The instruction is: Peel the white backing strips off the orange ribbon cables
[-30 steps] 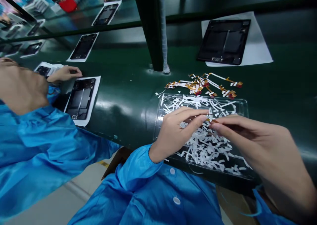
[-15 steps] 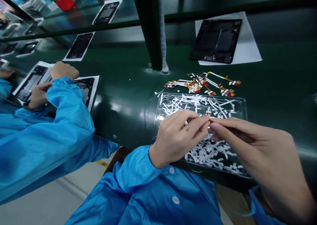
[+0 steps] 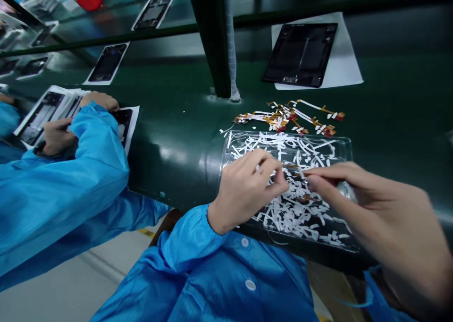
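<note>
My right hand (image 3: 368,199) pinches a thin flex cable (image 3: 300,172) between thumb and forefinger; a white strip and a bit of orange show at its tip. Just left of it, my left hand (image 3: 249,185) is closed with thumb and forefinger bent together, and anything between them is too small to make out. Both hands are over a clear plastic tray (image 3: 350,147) strewn with white paper-like strips (image 3: 297,218). Behind the tray's far edge lies a loose pile of orange flex cables (image 3: 279,119) with white pieces and small red ends.
A black tablet-like panel (image 3: 300,55) rests on white sheets at the back right. A dark post (image 3: 212,38) with a wrapped cable rises from the green bench (image 3: 170,123). At left, a co-worker's blue sleeves (image 3: 95,142) reach over more panels on paper (image 3: 108,62).
My hands have drawn apart, the left slightly leftward and the right slightly rightward. The white strip at my right fingertips now shows. The co-worker's hands have shifted a little.
</note>
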Demonstrator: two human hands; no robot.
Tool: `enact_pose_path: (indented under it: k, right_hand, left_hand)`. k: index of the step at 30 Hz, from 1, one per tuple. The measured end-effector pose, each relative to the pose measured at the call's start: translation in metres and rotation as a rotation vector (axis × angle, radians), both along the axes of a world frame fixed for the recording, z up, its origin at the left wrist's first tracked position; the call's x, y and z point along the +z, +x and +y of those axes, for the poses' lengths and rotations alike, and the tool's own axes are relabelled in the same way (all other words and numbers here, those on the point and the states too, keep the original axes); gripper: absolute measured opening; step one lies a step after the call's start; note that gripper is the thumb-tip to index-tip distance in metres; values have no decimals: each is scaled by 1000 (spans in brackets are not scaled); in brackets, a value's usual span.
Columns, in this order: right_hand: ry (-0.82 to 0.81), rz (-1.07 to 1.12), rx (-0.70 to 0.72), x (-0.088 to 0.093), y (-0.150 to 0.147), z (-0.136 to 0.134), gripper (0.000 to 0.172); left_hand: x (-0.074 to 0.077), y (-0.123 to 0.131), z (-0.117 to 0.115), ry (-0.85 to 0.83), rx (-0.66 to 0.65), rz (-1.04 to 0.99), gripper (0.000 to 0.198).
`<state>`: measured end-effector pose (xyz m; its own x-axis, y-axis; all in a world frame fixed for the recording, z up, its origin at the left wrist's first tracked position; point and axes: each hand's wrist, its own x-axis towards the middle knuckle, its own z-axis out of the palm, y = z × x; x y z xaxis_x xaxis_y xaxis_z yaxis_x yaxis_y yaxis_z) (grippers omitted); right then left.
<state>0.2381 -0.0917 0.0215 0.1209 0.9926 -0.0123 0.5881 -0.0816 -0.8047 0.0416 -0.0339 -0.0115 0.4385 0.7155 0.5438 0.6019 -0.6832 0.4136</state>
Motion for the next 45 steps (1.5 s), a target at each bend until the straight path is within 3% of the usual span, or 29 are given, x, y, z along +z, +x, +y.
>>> enact_pose_path:
  k: [2, 4, 8, 11, 32, 34, 37, 39, 40, 42, 45]
  right_hand:
    - [-6, -39, -25, 0, 9, 0, 23]
    - [-25, -43, -35, 0, 14, 0, 25]
    - [-26, 35, -42, -2, 7, 0, 22]
    - [-13, 70, -25, -2, -3, 0, 18]
    - [58, 24, 37, -7, -13, 2, 17]
    - [21, 25, 7, -7, -11, 2, 21]
    - [-59, 60, -69, -6, -8, 0, 28]
    - [-88, 91, -81, -6, -7, 0, 29]
    - [-92, 98, -80, -5, -7, 0, 28]
    - [-79, 98, -88, -5, -8, 1, 25]
    - [-49, 91, -104, -4, -12, 2, 20]
  left_hand:
    - [1, -8, 2, -174, -44, -45, 13]
    - [4, -12, 3, -243, -78, -123, 19]
    - [7, -3, -1, 2, -88, -132, 8]
    - [3, 6, -4, 93, -78, -48, 15]
    - [-1, 8, -4, 146, 0, -18, 6]
    - [-1, 4, 2, 60, 0, -85, 6]
    - [0, -4, 10, -266, -41, -245, 9]
    - [1, -7, 12, -454, -108, -288, 19]
    - [2, -6, 11, -463, -117, -292, 25]
    - [2, -4, 7, -281, -57, -292, 27]
    - [0, 1, 1, 102, 12, -241, 12]
